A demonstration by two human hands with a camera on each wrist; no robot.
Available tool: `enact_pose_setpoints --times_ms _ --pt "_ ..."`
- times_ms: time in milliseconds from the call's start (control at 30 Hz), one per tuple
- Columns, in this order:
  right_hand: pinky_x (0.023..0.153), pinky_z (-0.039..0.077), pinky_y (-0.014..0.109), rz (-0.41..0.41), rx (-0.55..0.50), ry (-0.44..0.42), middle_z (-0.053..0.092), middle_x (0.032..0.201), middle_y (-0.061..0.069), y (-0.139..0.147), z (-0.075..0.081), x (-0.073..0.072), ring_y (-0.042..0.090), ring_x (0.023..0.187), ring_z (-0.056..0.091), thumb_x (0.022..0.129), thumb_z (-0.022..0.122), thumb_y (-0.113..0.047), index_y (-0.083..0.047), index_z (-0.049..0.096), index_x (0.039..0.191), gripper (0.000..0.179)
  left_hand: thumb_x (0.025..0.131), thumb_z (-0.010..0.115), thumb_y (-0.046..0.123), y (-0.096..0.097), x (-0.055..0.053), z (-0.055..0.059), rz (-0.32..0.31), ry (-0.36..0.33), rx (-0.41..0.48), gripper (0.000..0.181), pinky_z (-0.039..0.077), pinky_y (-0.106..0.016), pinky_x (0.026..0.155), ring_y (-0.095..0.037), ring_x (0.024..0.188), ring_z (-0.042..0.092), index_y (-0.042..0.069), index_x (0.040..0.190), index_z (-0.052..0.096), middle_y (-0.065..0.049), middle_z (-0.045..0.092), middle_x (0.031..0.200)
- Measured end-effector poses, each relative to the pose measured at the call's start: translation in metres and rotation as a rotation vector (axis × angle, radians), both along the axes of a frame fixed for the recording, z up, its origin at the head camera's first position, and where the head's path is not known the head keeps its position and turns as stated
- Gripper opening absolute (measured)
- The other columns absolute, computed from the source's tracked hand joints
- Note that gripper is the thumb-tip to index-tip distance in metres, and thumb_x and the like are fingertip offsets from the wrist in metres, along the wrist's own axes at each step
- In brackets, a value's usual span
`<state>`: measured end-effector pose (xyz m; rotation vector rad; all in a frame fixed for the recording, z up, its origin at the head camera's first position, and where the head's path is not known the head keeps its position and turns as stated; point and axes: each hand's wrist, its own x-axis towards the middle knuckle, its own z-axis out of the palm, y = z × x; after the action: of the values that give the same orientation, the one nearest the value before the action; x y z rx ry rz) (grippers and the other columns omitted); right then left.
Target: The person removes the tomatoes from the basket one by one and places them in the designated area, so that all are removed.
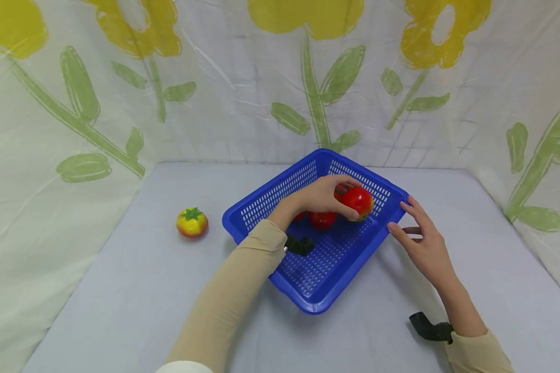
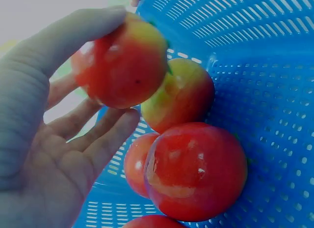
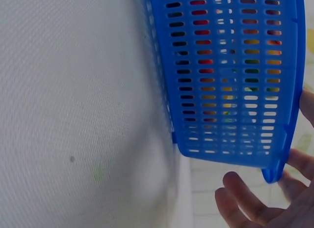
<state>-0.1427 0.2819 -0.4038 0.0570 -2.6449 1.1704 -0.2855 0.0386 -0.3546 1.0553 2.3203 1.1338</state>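
My left hand (image 1: 323, 195) grips a red tomato (image 1: 358, 202) with a yellowish top, inside the blue plastic basket (image 1: 313, 305). The left wrist view shows the thumb curled over this tomato (image 2: 120, 66), which is above the others. Below it lie a red-and-yellow tomato (image 2: 189, 98), a larger red tomato (image 2: 198, 171) and others partly hidden behind or cut off by the frame. My right hand (image 1: 424, 248) holds the basket's right corner rim between thumb and index finger; its other fingers (image 3: 240, 193) hang off the rim.
A yellow-and-red tomato (image 1: 192, 224) with a green leafy top sits on the white table (image 1: 135, 290), left of the basket. A white curtain (image 1: 228, 93) painted with yellow flowers hangs behind the table. Black wrist mounts (image 1: 431, 329) stick out from the sleeves.
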Motion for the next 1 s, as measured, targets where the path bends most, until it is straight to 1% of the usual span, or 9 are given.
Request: enact_pose_setpoints --times_ms 67,167,267,367,500,600,733,800,1000 --pt "0.078 0.040 0.009 0.002 -0.001 -0.001 0.017 0.162 -0.005 0.001 0.000 0.000 0.038 0.109 0.058 0.097 0.062 -0.037 -0.021 0.033 0.155 0.067 0.075 0.085 0.043 0.000 0.000 0.001 0.034 0.014 0.016 0.074 0.049 -0.037 0.092 -0.011 0.114 0.053 0.023 0.139 0.053 0.005 0.055 0.132" --pt "0.077 0.040 0.008 0.001 -0.004 -0.004 0.017 0.162 -0.006 0.001 0.000 0.000 0.037 0.109 0.058 0.097 0.062 -0.038 -0.021 0.033 0.155 0.067 0.077 0.084 0.041 0.000 0.000 0.001 0.065 0.030 0.055 0.073 0.051 -0.034 0.090 -0.012 0.113 0.055 0.021 0.139 0.053 0.003 0.055 0.132" --pt "0.078 0.039 0.008 0.000 -0.005 -0.005 0.017 0.162 -0.007 0.002 0.000 0.000 0.036 0.109 0.058 0.097 0.062 -0.038 -0.021 0.033 0.155 0.067 0.077 0.084 0.040 0.001 -0.001 0.001 0.079 0.031 0.085 0.073 0.051 -0.031 0.089 -0.012 0.114 0.055 0.018 0.139 0.051 0.003 0.055 0.133" --pt "0.078 0.040 0.008 0.000 -0.003 -0.004 0.016 0.162 -0.009 0.003 0.000 -0.001 0.036 0.109 0.058 0.097 0.062 -0.038 -0.021 0.033 0.155 0.066 0.077 0.084 0.040 0.001 -0.001 0.001 0.091 0.033 0.090 0.075 0.051 -0.029 0.089 -0.011 0.114 0.055 0.017 0.140 0.050 0.003 0.054 0.134" --pt "0.078 0.040 0.009 -0.001 0.008 -0.003 0.016 0.162 -0.010 0.004 -0.002 -0.002 0.037 0.109 0.058 0.098 0.061 -0.039 -0.021 0.032 0.155 0.067 0.078 0.084 0.039 0.001 -0.002 0.001 0.109 0.036 0.105 0.077 0.050 -0.028 0.090 -0.010 0.115 0.054 0.017 0.141 0.048 0.003 0.054 0.135" --pt "0.077 0.040 0.010 -0.001 0.009 -0.005 0.015 0.162 -0.010 0.005 -0.003 -0.002 0.038 0.110 0.057 0.098 0.060 -0.039 -0.021 0.031 0.156 0.067 0.077 0.084 0.038 0.002 -0.003 0.000 0.125 0.025 0.116 0.079 0.050 -0.029 0.091 -0.010 0.117 0.053 0.018 0.143 0.046 0.003 0.053 0.137" --pt "0.077 0.041 0.010 0.007 0.003 -0.007 0.015 0.162 -0.010 0.007 -0.002 -0.002 0.039 0.110 0.057 0.098 0.060 -0.039 -0.022 0.031 0.156 0.067 0.077 0.085 0.036 0.003 -0.002 0.001 0.132 0.014 0.125 0.081 0.050 -0.030 0.091 -0.011 0.118 0.053 0.018 0.145 0.044 0.003 0.052 0.138" --pt "0.077 0.040 0.009 0.007 0.002 -0.006 0.015 0.162 -0.010 0.008 -0.002 -0.001 0.039 0.110 0.057 0.098 0.060 -0.039 -0.022 0.031 0.156 0.067 0.077 0.085 0.036 0.005 -0.002 0.001 0.126 0.014 0.127 0.081 0.050 -0.031 0.091 -0.011 0.117 0.053 0.017 0.145 0.044 0.002 0.052 0.138" --pt "0.076 0.039 0.007 -0.005 0.005 -0.012 0.015 0.162 -0.011 0.012 -0.002 0.002 0.039 0.110 0.056 0.098 0.060 -0.038 -0.021 0.031 0.156 0.067 0.077 0.084 0.037 0.011 -0.002 0.000 0.114 0.038 0.125 0.082 0.051 -0.032 0.090 -0.012 0.115 0.054 0.015 0.145 0.044 0.001 0.052 0.137"
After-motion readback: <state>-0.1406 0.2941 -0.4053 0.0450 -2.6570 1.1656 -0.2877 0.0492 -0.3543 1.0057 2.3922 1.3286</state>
